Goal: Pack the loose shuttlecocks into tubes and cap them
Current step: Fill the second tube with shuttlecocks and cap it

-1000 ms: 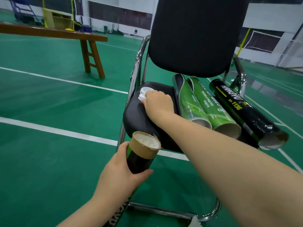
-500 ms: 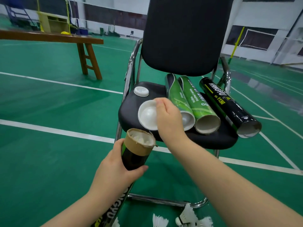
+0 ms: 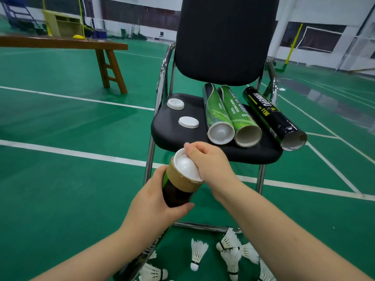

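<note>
Atop the black tube (image 3: pixel 177 194), which our left hand (image 3: pixel 155 202) grips, our right hand (image 3: pixel 211 160) pinches the white cap (image 3: pixel 185 166), sitting tilted; uneven pressure could jam it or crumple the cardboard rim (image 3: pixel 183 183).

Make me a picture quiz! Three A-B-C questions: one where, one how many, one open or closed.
1. How many loose round white plastic caps lie on the black padded chair seat? A one B two C four
2. Where are the loose white feather shuttlecocks? A the seat B the wooden bench C the green floor
3. The black cardboard tube in the left hand is: A being capped by the right hand B wide open C crushed
Answers: 1 B, two lie there. 2 C, all lie on the floor. 3 A, a white cap sits on its rim.
</note>
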Demonstrator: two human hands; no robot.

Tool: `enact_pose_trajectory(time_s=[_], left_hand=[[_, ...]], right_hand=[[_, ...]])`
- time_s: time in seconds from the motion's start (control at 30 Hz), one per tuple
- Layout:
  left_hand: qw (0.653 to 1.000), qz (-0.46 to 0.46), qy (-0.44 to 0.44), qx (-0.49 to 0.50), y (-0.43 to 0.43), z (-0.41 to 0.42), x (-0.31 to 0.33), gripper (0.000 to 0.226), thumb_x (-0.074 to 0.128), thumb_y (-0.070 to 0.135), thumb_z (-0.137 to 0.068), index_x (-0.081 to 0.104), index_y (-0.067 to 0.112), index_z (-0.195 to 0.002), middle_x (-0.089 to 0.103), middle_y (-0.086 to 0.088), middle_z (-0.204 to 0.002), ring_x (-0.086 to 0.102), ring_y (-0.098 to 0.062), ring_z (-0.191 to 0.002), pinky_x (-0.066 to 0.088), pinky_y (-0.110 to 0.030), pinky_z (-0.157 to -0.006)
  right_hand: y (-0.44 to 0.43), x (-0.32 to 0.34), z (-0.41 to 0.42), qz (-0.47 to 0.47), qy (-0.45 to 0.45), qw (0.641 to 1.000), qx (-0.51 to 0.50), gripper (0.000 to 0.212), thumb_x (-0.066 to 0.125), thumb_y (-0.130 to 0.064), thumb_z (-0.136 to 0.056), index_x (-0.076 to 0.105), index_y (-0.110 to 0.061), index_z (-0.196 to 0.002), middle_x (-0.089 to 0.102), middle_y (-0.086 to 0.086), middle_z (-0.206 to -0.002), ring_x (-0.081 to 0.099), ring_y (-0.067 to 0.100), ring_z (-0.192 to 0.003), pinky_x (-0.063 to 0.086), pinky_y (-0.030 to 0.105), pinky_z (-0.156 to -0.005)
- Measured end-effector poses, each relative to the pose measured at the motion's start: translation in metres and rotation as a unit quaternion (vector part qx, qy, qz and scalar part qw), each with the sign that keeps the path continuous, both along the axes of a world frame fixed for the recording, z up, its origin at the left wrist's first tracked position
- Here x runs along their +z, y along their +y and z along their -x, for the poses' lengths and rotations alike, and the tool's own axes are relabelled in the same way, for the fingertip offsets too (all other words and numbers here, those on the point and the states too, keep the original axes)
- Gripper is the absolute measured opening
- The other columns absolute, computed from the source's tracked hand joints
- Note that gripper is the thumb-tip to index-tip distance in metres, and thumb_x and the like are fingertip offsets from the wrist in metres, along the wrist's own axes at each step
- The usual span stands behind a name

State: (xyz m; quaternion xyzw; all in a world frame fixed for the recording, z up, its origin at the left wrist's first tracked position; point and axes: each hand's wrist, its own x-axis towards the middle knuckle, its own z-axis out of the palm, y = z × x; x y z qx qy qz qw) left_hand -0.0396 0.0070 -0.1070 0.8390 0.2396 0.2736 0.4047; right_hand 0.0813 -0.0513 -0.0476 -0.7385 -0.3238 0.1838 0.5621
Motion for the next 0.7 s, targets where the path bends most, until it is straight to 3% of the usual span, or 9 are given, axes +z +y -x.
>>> enact_pose_trajectory(time_s=[0.07, 0.23, 0.37, 0.5, 0.6, 0.7], left_hand=[[1.0, -0.006, 0.0, -0.014, -0.003, 0.002, 0.0, 0.064, 0.081, 0.038, -0.061, 0.03, 0.056, -0.096, 0.051, 0.028, -0.094, 0.052, 0.004, -0.086, 0.043, -0.013, -0.072], [0.999, -0.013, 0.0, -0.04, -0.013, 0.002, -0.002, 0.064, 0.08, 0.041, -0.062, 0.028, 0.059, -0.097, 0.049, 0.031, -0.095, 0.049, 0.01, -0.087, 0.039, -0.007, -0.07], [0.999, -0.02, 0.0, -0.048, -0.019, -0.001, -0.002, 0.066, 0.079, 0.044, -0.062, 0.028, 0.055, -0.101, 0.05, 0.03, -0.097, 0.051, 0.003, -0.089, 0.044, -0.016, -0.075], [0.998, -0.043, 0.001, -0.051, -0.021, 0.002, -0.003, 0.072, 0.081, 0.043, -0.061, 0.027, 0.052, -0.108, 0.05, 0.029, -0.097, 0.054, -0.003, -0.092, 0.047, -0.023, -0.081], [0.997, -0.06, -0.003, -0.054, -0.023, 0.002, -0.007, 0.071, 0.082, 0.043, -0.06, 0.028, 0.05, -0.106, 0.051, 0.027, -0.096, 0.054, -0.004, -0.09, 0.045, -0.018, -0.075], [0.996, -0.068, 0.001, -0.053, -0.025, 0.003, -0.013, 0.071, 0.082, 0.043, -0.059, 0.031, 0.045, -0.109, 0.053, 0.024, -0.095, 0.053, -0.005, -0.088, 0.042, -0.011, -0.071]], right_hand=[[-0.007, 0.001, 0.001, 0.003, 0.005, 1.0, 0.003, 0.027, 0.054, -0.031, -0.091, 0.063, -0.02, -0.068, 0.059, 0.001, -0.074, 0.051, 0.017, -0.074, 0.04, 0.032, -0.069], [-0.025, 0.005, 0.003, 0.022, 0.002, 1.0, -0.017, 0.028, 0.054, -0.033, -0.091, 0.064, -0.019, -0.069, 0.057, -0.001, -0.067, 0.048, 0.015, -0.067, 0.033, 0.024, -0.056], [-0.036, 0.007, 0.004, 0.014, 0.005, 1.0, -0.016, 0.027, 0.056, -0.032, -0.091, 0.066, -0.021, -0.069, 0.062, 0.0, -0.072, 0.053, 0.016, -0.072, 0.041, 0.028, -0.064], [-0.046, 0.004, 0.005, 0.013, 0.015, 1.0, 0.007, 0.022, 0.056, -0.03, -0.091, 0.068, -0.026, -0.073, 0.065, -0.004, -0.074, 0.056, 0.013, -0.073, 0.041, 0.023, -0.058], [-0.05, -0.006, 0.006, 0.009, 0.016, 1.0, 0.012, 0.017, 0.055, -0.028, -0.091, 0.07, -0.028, -0.081, 0.069, -0.005, -0.085, 0.062, 0.016, -0.085, 0.051, 0.031, -0.073], [-0.05, -0.017, 0.009, 0.024, 0.0, 1.0, 0.016, 0.02, 0.052, -0.027, -0.093, 0.071, -0.027, -0.088, 0.07, -0.005, -0.092, 0.062, 0.016, -0.091, 0.051, 0.035, -0.082]])
